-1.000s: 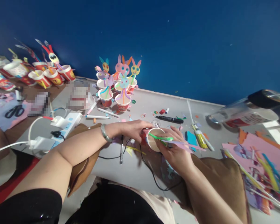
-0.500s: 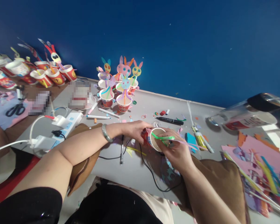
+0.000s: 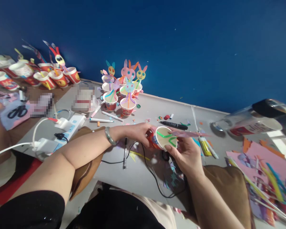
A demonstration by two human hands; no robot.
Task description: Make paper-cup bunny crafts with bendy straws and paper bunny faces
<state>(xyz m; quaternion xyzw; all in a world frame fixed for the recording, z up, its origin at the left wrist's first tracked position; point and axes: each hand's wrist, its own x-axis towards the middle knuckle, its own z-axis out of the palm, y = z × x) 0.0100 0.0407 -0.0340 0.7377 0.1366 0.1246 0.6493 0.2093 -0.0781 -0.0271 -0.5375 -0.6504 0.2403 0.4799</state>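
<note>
A red printed paper cup (image 3: 153, 140) is tilted above the table, its white mouth toward me and to the right. My left hand (image 3: 141, 133) is closed around the side of the cup near its base. The thumb of my right hand (image 3: 188, 156) presses on the lower rim, and its fingers go behind the cup, partly hidden. Inside the cup lies a bent green pipe cleaner or strip (image 3: 163, 135). A pale pink-purple paper piece (image 3: 192, 134) sticks out rightward from the rim, blurred.
Several cups with paper rabbit faces (image 3: 128, 108) stand at the back. More cups (image 3: 71, 75) line the left. A power strip (image 3: 72, 125), black marker (image 3: 173, 125), yellow glue tube (image 3: 205, 146), clear bottle (image 3: 243, 119) and pink paper (image 3: 264, 156) surround my hands. A black cable (image 3: 152, 173) crosses the table.
My right hand has moved from the cup's mouth to its rim, uncovering the green piece inside. The cup has turned slightly, and the pink-purple paper has swung upward.
</note>
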